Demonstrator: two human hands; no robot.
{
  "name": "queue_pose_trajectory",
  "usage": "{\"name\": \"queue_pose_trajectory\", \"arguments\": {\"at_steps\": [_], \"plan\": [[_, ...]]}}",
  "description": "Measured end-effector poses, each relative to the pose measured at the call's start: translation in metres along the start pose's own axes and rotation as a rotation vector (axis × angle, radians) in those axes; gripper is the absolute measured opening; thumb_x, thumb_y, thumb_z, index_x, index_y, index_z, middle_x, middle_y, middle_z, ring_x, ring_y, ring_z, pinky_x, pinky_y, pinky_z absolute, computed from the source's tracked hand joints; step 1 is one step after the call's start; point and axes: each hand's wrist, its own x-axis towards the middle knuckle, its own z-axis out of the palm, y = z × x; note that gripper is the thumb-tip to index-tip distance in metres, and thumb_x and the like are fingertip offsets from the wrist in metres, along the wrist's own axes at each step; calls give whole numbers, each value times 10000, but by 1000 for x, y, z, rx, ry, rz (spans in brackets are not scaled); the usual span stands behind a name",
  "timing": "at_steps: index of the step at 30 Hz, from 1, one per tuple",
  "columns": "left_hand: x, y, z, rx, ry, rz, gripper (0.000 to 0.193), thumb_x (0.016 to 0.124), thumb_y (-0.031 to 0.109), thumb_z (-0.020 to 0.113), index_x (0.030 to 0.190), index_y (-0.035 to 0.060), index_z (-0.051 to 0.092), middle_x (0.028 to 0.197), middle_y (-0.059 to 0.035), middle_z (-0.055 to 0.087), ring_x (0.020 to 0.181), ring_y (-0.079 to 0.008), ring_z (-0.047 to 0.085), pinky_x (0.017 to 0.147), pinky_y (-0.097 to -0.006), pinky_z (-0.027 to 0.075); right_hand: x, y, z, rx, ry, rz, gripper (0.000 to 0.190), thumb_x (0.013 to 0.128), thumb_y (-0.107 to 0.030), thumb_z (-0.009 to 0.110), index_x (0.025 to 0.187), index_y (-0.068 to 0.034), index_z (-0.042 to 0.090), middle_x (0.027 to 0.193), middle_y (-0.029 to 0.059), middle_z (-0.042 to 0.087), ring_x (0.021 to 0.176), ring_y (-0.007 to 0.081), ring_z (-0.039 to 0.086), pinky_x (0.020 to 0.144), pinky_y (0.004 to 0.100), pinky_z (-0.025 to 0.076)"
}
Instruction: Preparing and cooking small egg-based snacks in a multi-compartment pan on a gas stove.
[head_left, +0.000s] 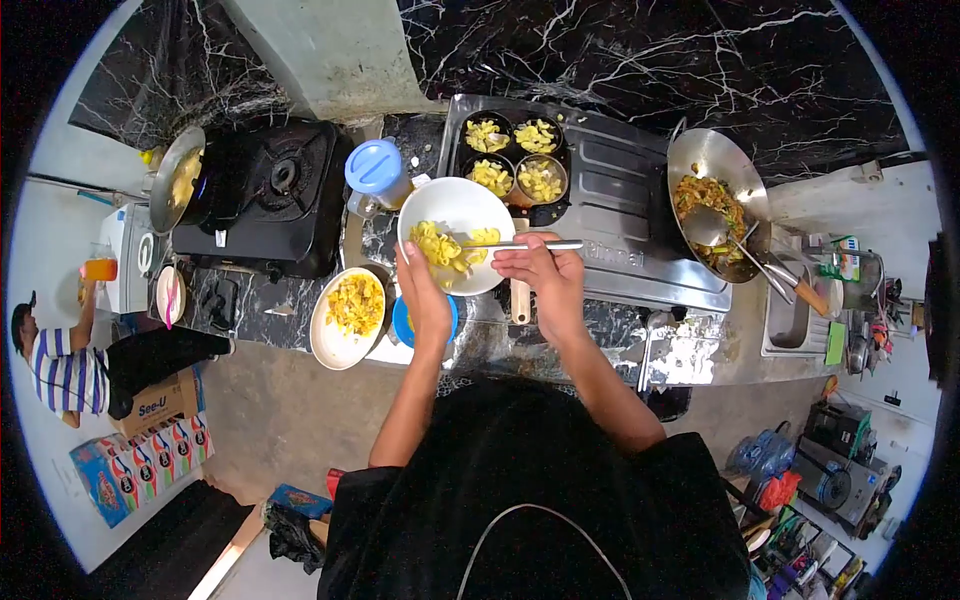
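Note:
My left hand (426, 296) holds a white bowl (429, 202) by its near left side, tilted so that its inside faces me. Sliced yellow food (441, 249) lies in the lower part of the bowl. In my right hand (551, 281) is the handle of a metal spoon (547, 245), whose tip reaches into the slices. Just beyond the bowl, on the steel stove (622, 187), rests a dark pan with several round wells and a wooden handle (520, 300). Similar yellow pieces (536, 136) fill the wells.
Left of my hands are an oval bowl (324, 349) of yellow-orange pieces, a blue-lidded pitcher (375, 166) and a black gas stove (307, 225). A blue bowl (403, 334) sits partly behind my left hand. At right stands a wok (739, 161) with ladles. Another person (71, 367) is far left.

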Motion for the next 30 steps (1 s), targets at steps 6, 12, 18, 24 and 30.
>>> {"name": "queue_pose_trajectory", "arguments": {"at_steps": [6, 12, 18, 24, 30], "plan": [[6, -4, 1, -103, 21, -47, 651, 1047, 465, 305, 1377, -87, 404, 1312, -230, 515, 1209, -276, 495, 1049, -369, 353, 15, -12, -16, 45, -57, -39, 275, 1023, -203, 482, 1066, 57, 560, 910, 225, 691, 803, 253, 705, 755, 330, 579], [11, -13, -9, -129, 70, -34, 652, 1041, 475, 333, 1359, -85, 428, 1308, -220, 520, 1208, -270, 494, 1048, -369, 353, 32, -17, -47, 34, 17, -171, 293, 1016, -222, 499, 1078, 56, 570, 916, 228, 690, 821, 270, 703, 764, 349, 578], [11, -18, -24, -170, 99, -51, 684, 1033, 505, 343, 1375, -84, 412, 1340, -196, 505, 1230, -249, 486, 1068, -352, 340, 58, -28, -79, -47, 139, -333, 290, 1025, -222, 495, 1088, 52, 569, 939, 200, 685, 834, 261, 701, 773, 340, 579], [5, -19, -29, -174, 107, -61, 712, 1034, 514, 313, 1380, -101, 404, 1347, -239, 498, 1255, -294, 470, 1082, -366, 321, 76, -14, -87, -497, 106, -585, 238, 1018, -146, 511, 1076, 61, 614, 954, 153, 687, 889, 197, 678, 791, 323, 555], [3, -24, -37, -129, 136, -114, 775, 1030, 532, 318, 1465, -107, 265, 1526, -209, 319, 1402, -262, 319, 1156, -339, 219, 61, -11, -74, -1073, 54, -801, 185, 995, -19, 495, 1067, 51, 649, 1048, 136, 691, 936, 175, 657, 823, 284, 517]]}}
